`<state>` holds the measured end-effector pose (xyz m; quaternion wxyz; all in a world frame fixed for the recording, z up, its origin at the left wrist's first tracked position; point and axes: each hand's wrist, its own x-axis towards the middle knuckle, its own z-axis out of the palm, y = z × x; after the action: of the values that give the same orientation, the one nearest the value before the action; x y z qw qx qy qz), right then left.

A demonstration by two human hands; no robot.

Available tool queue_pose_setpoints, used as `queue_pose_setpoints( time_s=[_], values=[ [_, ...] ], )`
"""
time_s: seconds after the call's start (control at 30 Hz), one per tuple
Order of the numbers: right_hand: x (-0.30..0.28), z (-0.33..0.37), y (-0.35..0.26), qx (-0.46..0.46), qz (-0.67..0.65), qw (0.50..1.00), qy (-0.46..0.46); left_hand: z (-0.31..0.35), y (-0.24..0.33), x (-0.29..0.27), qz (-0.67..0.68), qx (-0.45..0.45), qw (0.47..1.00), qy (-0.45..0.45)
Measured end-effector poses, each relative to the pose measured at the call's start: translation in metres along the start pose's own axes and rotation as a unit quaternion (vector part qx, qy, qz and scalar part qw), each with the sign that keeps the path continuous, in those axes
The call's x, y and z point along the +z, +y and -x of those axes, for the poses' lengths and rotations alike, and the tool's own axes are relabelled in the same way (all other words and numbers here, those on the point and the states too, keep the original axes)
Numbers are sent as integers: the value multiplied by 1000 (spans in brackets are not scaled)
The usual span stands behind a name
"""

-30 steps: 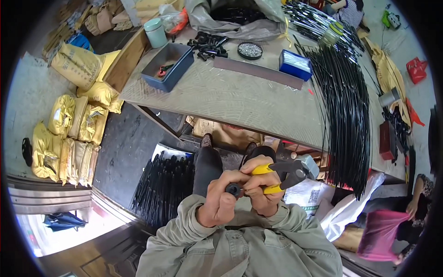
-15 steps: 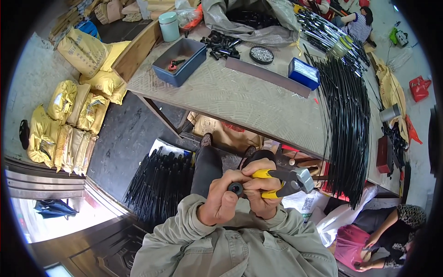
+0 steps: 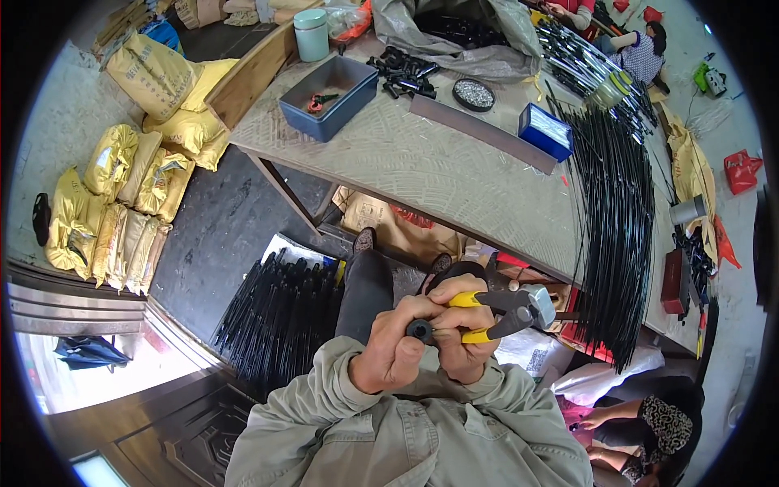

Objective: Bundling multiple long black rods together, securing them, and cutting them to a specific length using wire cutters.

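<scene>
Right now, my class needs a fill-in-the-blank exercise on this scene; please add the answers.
The cylindrical part in the left hand is ____ in colour.
The right hand holds pliers with ____ handles.
Yellow sacks are piled towards the picture's ____ edge.
The round dish stands ____ the blue bin and the blue box.

Missing words: black; yellow; left; between.

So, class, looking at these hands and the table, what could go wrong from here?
The right hand holds the yellow-handled pliers close beside the round black part in the left hand, so with two things to manage, the tool might slip. Also, the long black rods jut past the near edge of the table, so a knock could perhaps drag some off.
</scene>
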<state>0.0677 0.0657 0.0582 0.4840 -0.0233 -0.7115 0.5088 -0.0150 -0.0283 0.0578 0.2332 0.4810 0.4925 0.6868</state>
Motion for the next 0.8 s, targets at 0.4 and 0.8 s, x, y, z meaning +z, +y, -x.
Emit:
queue_pose_setpoints(
  time_s=[0.4, 0.8],
  values=[
    [17, 8, 1, 9, 5, 999, 52, 2, -2, -3, 3, 19, 999, 34],
    [-7, 1, -8, 67, 152, 982, -92, 10, -5, -22, 54, -65, 990, 108]
  ],
)
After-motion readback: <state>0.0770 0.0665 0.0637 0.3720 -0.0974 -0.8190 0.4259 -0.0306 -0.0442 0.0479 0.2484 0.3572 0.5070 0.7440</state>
